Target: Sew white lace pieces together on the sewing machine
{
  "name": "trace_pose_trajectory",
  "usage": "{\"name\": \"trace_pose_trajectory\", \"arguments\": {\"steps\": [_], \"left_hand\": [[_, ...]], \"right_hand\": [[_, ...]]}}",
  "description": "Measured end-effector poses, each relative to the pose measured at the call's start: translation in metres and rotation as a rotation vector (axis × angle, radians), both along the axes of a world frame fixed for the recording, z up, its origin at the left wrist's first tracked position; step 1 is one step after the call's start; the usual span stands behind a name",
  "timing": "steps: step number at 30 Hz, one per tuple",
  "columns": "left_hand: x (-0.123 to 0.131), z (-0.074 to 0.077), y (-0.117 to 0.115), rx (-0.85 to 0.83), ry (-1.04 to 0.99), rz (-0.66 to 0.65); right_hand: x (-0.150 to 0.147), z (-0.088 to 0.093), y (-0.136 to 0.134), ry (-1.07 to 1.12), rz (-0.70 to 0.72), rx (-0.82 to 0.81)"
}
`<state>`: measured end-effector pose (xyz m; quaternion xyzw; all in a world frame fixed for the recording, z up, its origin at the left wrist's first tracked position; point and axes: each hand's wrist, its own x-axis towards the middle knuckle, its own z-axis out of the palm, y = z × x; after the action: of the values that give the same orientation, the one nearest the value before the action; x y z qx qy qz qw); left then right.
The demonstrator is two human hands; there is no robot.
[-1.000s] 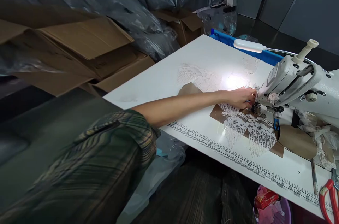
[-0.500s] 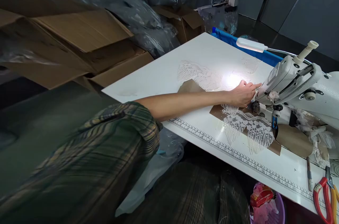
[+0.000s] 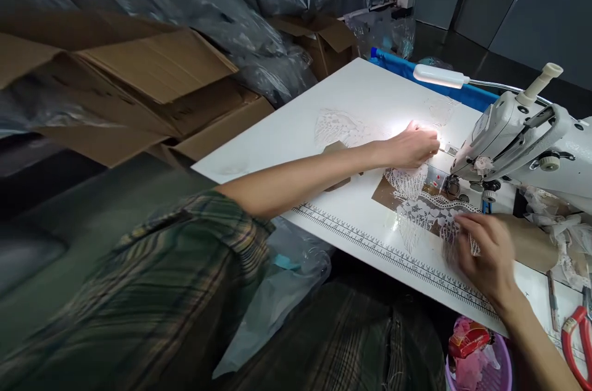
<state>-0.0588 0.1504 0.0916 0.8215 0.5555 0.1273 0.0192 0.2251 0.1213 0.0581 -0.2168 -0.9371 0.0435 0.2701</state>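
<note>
A strip of white fringed lace trim (image 3: pixel 428 209) lies over brown paper in front of the sewing machine (image 3: pixel 499 144). My left hand (image 3: pixel 415 145) is closed under the bright lamp, left of the machine head, its fingers curled down. What is inside that hand is hidden; lace shows just below its wrist. My right hand (image 3: pixel 490 252) is at the right end of the lace near the table's front edge, somewhat blurred, with thumb and fingers closed on the lace fringe. More lace (image 3: pixel 340 126) lies on the white table (image 3: pixel 272 138) beyond my left forearm.
A lamp (image 3: pixel 439 75) hangs over the table beside the machine. Red-handled pliers (image 3: pixel 576 329) and a slim tool (image 3: pixel 552 301) lie at the right. A purple basket (image 3: pixel 504 360) stands below the front edge. Cardboard boxes (image 3: pixel 157 76) are at the left.
My left hand has drawn back left from the machine head, its pointing finger now curled in. My right hand has come into view from the lower right and reached the lace.
</note>
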Motion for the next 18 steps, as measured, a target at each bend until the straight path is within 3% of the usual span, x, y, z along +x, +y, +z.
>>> {"name": "trace_pose_trajectory", "arguments": {"steps": [4,7,12,18], "left_hand": [[-0.010,0.001,-0.031,-0.167,-0.082,-0.154],[-0.004,-0.011,-0.043,-0.157,-0.041,-0.133],[0.022,-0.023,-0.032,-0.055,0.087,-0.077],[0.034,-0.021,-0.023,0.013,0.047,-0.011]], "right_hand": [[-0.027,-0.010,-0.003,-0.083,0.050,-0.011],[-0.027,-0.005,-0.004,-0.180,0.127,-0.049],[-0.020,0.004,0.005,-0.149,0.058,-0.049],[-0.034,-0.008,0.022,-0.195,-0.072,0.037]]}}
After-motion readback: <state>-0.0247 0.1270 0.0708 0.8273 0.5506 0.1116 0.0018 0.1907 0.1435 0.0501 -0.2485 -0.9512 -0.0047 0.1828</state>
